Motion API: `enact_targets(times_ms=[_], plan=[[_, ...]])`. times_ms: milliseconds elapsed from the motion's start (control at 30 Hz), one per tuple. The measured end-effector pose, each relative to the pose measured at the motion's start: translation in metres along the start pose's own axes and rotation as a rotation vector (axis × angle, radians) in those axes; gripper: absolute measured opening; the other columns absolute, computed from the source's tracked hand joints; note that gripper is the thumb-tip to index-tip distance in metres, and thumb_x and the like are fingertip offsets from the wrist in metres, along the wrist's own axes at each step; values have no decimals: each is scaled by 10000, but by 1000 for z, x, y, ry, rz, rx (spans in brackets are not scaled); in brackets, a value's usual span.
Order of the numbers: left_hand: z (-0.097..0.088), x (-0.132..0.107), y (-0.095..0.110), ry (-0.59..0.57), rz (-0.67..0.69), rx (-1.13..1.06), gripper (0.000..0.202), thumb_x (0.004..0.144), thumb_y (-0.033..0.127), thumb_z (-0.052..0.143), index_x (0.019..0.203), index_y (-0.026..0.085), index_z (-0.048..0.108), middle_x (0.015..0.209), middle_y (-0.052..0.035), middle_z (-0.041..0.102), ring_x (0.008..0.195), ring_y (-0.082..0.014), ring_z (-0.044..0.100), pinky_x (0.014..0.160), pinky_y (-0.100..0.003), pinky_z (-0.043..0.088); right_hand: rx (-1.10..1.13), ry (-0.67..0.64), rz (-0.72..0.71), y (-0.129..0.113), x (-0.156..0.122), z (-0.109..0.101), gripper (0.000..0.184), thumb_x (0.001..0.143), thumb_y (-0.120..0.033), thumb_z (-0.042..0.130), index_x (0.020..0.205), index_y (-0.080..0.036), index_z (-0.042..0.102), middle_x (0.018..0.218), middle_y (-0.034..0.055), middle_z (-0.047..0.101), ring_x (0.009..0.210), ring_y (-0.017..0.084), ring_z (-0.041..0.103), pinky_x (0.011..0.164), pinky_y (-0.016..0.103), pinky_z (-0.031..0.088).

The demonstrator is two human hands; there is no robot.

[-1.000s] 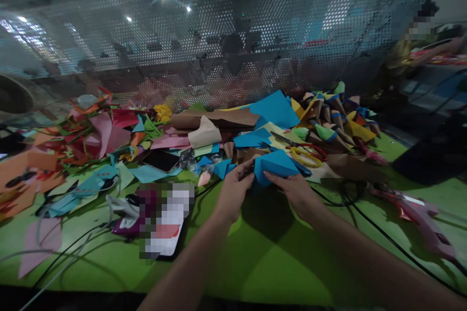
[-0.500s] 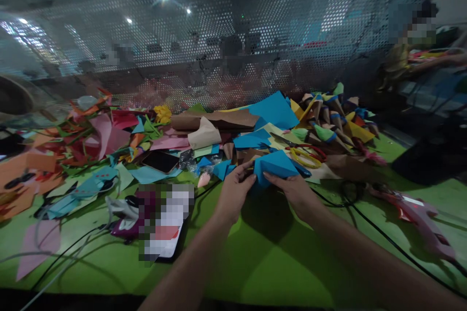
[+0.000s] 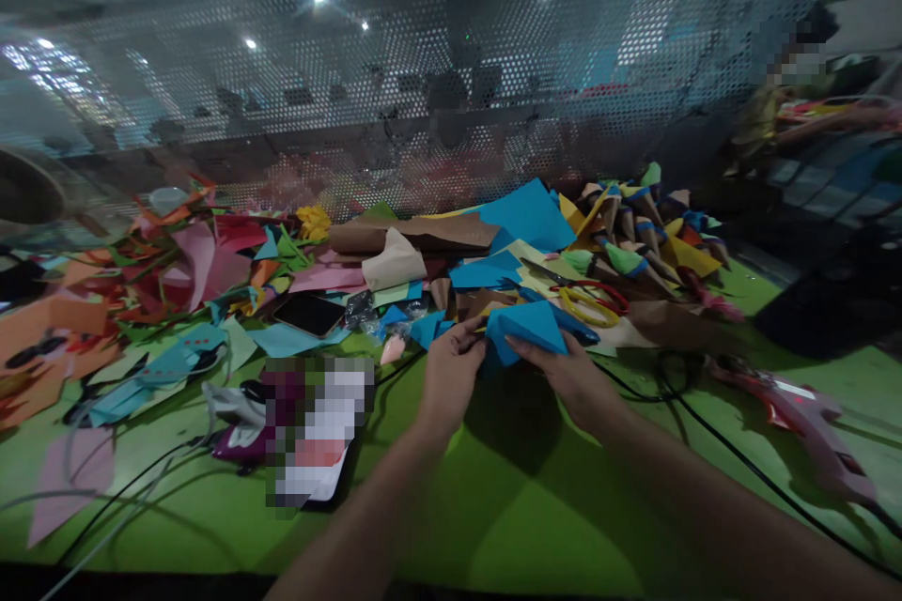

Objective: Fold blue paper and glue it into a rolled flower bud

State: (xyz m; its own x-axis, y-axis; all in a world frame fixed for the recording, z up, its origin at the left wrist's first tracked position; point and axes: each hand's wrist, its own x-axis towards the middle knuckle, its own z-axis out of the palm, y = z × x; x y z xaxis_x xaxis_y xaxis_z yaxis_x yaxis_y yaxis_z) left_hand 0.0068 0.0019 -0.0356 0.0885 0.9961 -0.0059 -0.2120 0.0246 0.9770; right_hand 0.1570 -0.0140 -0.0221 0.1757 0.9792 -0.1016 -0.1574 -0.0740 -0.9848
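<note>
One dark phone (image 3: 310, 314) lies left of centre; next, the left hand (image 3: 452, 368) pinches the left edge of one blue paper (image 3: 532, 324) above the green table (image 3: 536, 526); the right hand (image 3: 574, 376) grips its near right side; far right, one pink glue gun (image 3: 810, 423). Since half a second ago, the paper's right corner has dipped slightly.

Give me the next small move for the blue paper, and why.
Probably curl the blue paper slightly further with the right hand, the left hand steadying its left edge: it is bent near the left hand, its right part looks broader and flatter, and the right thumb lies on its face.
</note>
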Motion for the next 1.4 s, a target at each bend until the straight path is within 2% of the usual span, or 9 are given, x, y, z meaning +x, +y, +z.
enact_targets(times_ms=[200, 367, 500, 600, 700, 800, 1033, 1233, 1400], plan=[[-4, 0, 11, 88, 86, 185, 363, 804, 144, 637, 1162, 166, 690, 1028, -99, 756, 963, -222, 704, 843, -322, 539, -90, -86, -49, -6, 12, -15, 343, 685, -506, 776, 769, -193, 664, 683, 23, 668, 613, 187, 600, 632, 344, 505], [-6, -4, 18, 104, 188, 505, 451, 824, 93, 572, 1255, 205, 643, 992, -74, 754, 959, -217, 702, 793, -300, 536, -444, 98, -479, -23, 17, -30, 490, 734, -473, 744, 1134, -217, 625, 1082, 97, 652, 953, 264, 610, 807, 401, 495], [-1, -10, 20, 21, 249, 675, 628, 789, -1, 517, 1339, 296, 577, 951, -13, 752, 927, -183, 708, 815, -288, 528, -767, -77, -752, -34, 12, -28, 389, 826, -423, 684, 1182, -270, 655, 1224, 80, 659, 1169, 299, 549, 1000, 469, 391], [1, -14, 23, -56, 296, 742, 639, 816, 21, 517, 1378, 326, 532, 973, 6, 755, 928, -176, 709, 822, -281, 522, -801, -183, -688, -30, 14, -26, 341, 813, -402, 687, 1125, -266, 695, 1149, 63, 714, 1106, 299, 594, 965, 464, 411], [0, -14, 26, -105, 293, 714, 598, 846, 61, 535, 1383, 324, 524, 981, 12, 760, 931, -168, 710, 791, -252, 513, -711, -211, -476, -23, 19, -29, 244, 767, -412, 690, 909, -220, 740, 884, 50, 746, 853, 265, 648, 757, 384, 479], [-1, -13, 26, -129, 273, 634, 575, 848, 83, 557, 1371, 320, 536, 974, 16, 761, 931, -164, 708, 770, -234, 504, -591, -245, -312, -22, 21, -32, 239, 734, -435, 701, 782, -203, 735, 688, 14, 700, 641, 203, 604, 595, 315, 446], [-2, -13, 25, -125, 292, 638, 544, 846, 110, 563, 1349, 314, 572, 949, 3, 766, 885, -185, 707, 762, -256, 507, -613, -192, -423, -27, 19, -31, 183, 686, -395, 772, 810, -261, 785, 847, 28, 764, 839, 265, 656, 766, 375, 467], [-9, -7, 25, -140, 254, 536, 417, 859, 218, 608, 1273, 263, 626, 1055, -40, 748, 984, -205, 682, 821, -279, 507, -442, -184, -288, -28, 19, -34, 245, 675, -447, 783, 742, -213, 757, 656, -4, 677, 625, 172, 566, 589, 291, 417], [-19, 0, 30, -130, 126, 449, 278, 871, 379, 605, 1024, 171, 707, 1007, -90, 735, 921, -217, 670, 787, -300, 511, -253, -131, -213, -32, 17, -35, 336, 606, -501, 823, 719, -199, 728, 670, 1, 655, 603, 153, 541, 569, 281, 415]])
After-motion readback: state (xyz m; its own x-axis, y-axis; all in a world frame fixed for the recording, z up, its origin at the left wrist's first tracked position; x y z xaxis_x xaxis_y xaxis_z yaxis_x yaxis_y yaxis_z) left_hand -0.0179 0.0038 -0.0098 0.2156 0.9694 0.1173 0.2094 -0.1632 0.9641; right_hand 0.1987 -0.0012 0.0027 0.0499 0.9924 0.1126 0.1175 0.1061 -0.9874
